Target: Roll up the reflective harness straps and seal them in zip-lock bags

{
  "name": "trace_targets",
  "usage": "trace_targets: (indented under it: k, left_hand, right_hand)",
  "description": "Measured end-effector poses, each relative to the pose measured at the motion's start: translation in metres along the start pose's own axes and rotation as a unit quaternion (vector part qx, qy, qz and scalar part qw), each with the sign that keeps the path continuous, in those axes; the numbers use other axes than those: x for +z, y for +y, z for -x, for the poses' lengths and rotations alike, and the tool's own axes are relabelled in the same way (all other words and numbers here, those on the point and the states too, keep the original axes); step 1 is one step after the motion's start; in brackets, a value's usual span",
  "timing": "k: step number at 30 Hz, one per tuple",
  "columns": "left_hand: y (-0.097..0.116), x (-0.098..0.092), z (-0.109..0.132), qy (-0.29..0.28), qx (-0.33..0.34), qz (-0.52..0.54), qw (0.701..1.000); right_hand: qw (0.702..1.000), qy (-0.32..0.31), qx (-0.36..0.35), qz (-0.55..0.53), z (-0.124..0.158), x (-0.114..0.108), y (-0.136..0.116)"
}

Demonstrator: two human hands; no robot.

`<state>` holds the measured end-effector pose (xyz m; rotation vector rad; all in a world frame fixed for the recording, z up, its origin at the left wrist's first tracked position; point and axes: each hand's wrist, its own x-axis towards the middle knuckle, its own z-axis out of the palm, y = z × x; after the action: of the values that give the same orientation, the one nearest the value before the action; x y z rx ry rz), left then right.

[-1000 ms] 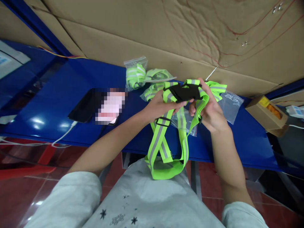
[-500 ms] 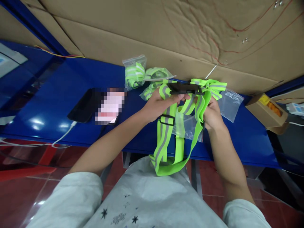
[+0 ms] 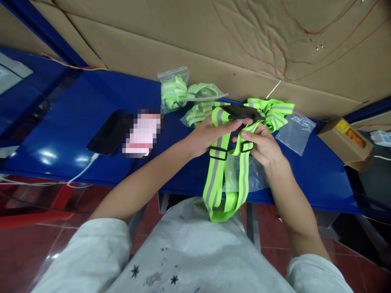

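Observation:
A neon green reflective strap harness [image 3: 214,183] with grey stripes hangs in a loop from both hands, over the table's front edge. My left hand [image 3: 210,134] is closed round the upper left of it, thumb stretched along a black piece [image 3: 241,113] at the top. With thumb and fingers, my right hand [image 3: 262,142] pinches the right-hand strap close to a black slider buckle [image 3: 247,146]. Another slider buckle [image 3: 218,153] sits on the left strap, below my left hand. Part of a clear plastic bag [image 3: 256,175] shows behind the straps.
Bagged green straps [image 3: 173,93] stand at the back of the blue table [image 3: 70,122], with a loose green bundle [image 3: 277,112] farther right. A flat clear bag [image 3: 295,132] and an open cardboard box [image 3: 345,138] lie to the right. Left are a black phone [image 3: 104,134] and a white cable [image 3: 88,166].
My right hand has moved inward and now pinches the right strap by its buckle, which has come into view. The hanging loop has narrowed, its right side shifting left.

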<state>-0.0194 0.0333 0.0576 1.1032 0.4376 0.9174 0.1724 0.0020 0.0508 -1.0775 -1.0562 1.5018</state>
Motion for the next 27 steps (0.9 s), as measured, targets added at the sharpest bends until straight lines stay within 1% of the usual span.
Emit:
trace_targets:
  k: [2, 5, 7, 8, 10, 12, 14, 16, 19, 21, 22, 23, 25, 27]
  left_hand:
    - [-0.005, -0.002, 0.000, -0.017, 0.006, -0.034, 0.999]
    - [-0.013, -0.008, -0.003, -0.039, 0.025, -0.124, 0.991]
    - [-0.018, -0.010, -0.006, -0.041, 0.046, -0.177, 0.982]
    - [-0.020, -0.011, -0.007, -0.038, 0.060, -0.187, 0.980]
    - [-0.022, -0.009, -0.008, -0.018, 0.090, -0.173, 0.981]
    - [-0.019, -0.006, -0.006, 0.013, 0.107, -0.135, 0.985]
    - [-0.011, -0.002, -0.003, 0.053, 0.108, -0.086, 0.989]
    - [0.001, -0.001, -0.001, 0.090, 0.111, -0.031, 0.989]
    - [0.021, -0.007, 0.000, 0.102, 0.135, 0.035, 0.985]
    - [0.032, -0.014, -0.001, 0.102, 0.149, 0.056, 0.982]
    - [0.036, -0.018, -0.002, 0.102, 0.150, 0.062, 0.981]
    - [0.039, -0.022, -0.003, 0.105, 0.152, 0.067, 0.981]
    - [0.043, -0.027, -0.004, 0.110, 0.149, 0.070, 0.980]
    - [0.045, -0.030, -0.004, 0.116, 0.149, 0.073, 0.979]
  right_hand:
    - [0.998, 0.033, -0.038, 0.029, -0.005, -0.002, 0.007]
    - [0.985, 0.092, -0.126, 0.074, -0.011, -0.004, 0.019]
    - [0.977, 0.110, -0.152, 0.102, -0.013, -0.005, 0.024]
    - [0.974, 0.110, -0.158, 0.120, -0.012, -0.005, 0.025]
    - [0.967, 0.097, -0.164, 0.166, -0.009, -0.005, 0.025]
    - [0.955, 0.077, -0.172, 0.228, -0.006, -0.006, 0.021]
    - [0.936, 0.058, -0.191, 0.291, -0.002, -0.008, 0.016]
    - [0.912, 0.048, -0.217, 0.344, 0.002, -0.009, 0.011]
    - [0.870, 0.032, -0.255, 0.421, 0.015, -0.010, 0.010]
    - [0.830, 0.007, -0.264, 0.491, 0.031, -0.013, 0.015]
    - [0.807, -0.012, -0.255, 0.532, 0.041, -0.018, 0.020]
    - [0.783, -0.030, -0.236, 0.575, 0.052, -0.024, 0.026]
    - [0.728, -0.058, -0.186, 0.657, 0.073, -0.045, 0.038]
    - [0.674, -0.036, -0.160, 0.720, 0.089, -0.075, 0.045]
